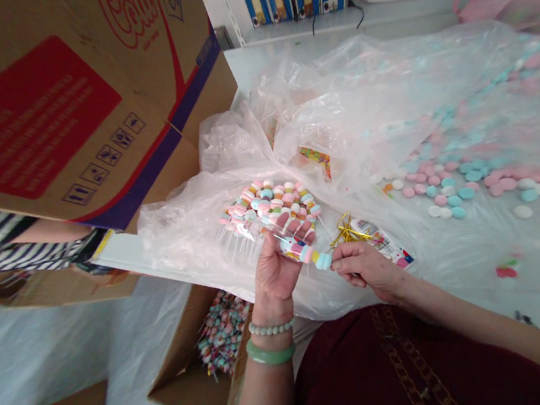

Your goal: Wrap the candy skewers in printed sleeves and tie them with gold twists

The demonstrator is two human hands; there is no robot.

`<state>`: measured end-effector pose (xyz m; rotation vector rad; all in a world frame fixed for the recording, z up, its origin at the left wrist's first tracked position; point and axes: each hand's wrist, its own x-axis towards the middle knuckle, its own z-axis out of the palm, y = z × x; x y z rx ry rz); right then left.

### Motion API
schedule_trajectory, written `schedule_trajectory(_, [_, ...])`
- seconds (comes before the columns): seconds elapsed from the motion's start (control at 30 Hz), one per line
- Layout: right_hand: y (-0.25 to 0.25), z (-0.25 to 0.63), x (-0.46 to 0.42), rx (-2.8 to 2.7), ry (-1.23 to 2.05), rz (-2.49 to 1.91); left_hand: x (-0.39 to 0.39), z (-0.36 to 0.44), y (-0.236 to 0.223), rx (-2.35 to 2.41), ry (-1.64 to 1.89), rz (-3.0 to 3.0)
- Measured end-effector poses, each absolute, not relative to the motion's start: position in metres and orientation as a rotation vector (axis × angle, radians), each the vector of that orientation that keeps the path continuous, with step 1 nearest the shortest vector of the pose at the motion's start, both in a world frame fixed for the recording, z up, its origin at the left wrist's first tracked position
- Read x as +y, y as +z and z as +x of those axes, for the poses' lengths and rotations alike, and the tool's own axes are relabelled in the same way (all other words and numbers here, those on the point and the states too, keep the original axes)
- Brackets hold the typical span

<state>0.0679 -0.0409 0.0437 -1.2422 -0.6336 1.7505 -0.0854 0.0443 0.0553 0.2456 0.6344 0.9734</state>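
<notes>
Where the left hand point(273, 276) curls, what item is logged?

One skewer of pastel candies point(304, 249), clamped between fingers and palm above a plastic sheet point(336, 99).

And the right hand point(364, 266)?

Fingers together point(353, 261), just beside the skewer's blue end, below gold twist ties point(349, 231); any pinched item cannot be told.

Other stock?

A bundle of candy sticks point(266, 210), loose pink and teal candies point(448, 184), a carton of sticks point(223, 333), and a tilted cardboard box point(60, 104) with partly legible red script.
</notes>
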Motion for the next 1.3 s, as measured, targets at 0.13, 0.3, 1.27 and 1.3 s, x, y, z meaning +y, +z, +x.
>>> schedule_trajectory(0.13, [0.035, 0.069, -0.041, -0.773, 1.624, -1.364, 0.043, -0.075, 0.053, 0.627, 1.01, 0.196])
schedule_trajectory(0.3, [0.024, 0.075, -0.043, -1.392, 1.088, -1.449, 0.04, -0.067, 0.045, 0.629, 1.044, 0.198])
schedule_trajectory(1.27, [0.048, 0.081, -0.032, -0.656, 1.723, -1.26, 0.037, -0.071, 0.04, 0.696, 1.007, 0.355])
schedule_trajectory(1.3, [0.049, 0.08, -0.032, -0.611, 1.736, -1.263, 0.036, -0.07, 0.04, 0.698, 1.015, 0.367])
